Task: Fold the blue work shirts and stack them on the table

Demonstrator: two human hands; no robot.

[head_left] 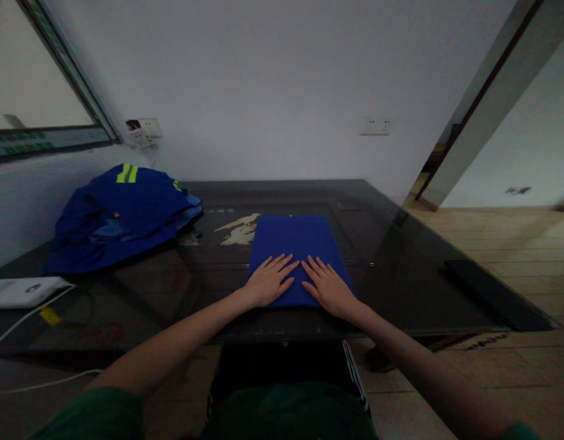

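Note:
A folded blue garment (291, 235) lies flat on the dark table, close to its front edge, as a neat rectangle. Flat on its left front part rests my left hand (270, 281), fingers stretched out and slightly spread. My right hand (328, 286) lies the same way on the right front part, its fingers apart. The fingertips of both hands point toward each other near the middle of the cloth. Neither hand grips anything. What kind of garment it is cannot be made out from the folded shape.
A heap of blue workwear with yellow reflective strips (121, 211) sits at the table's back left. Nearer, a white device (27, 292) with a cable (32, 316) lies at the left edge. A long black object (492, 293) is at the right. The glossy dark table (401, 287) meets the wall behind.

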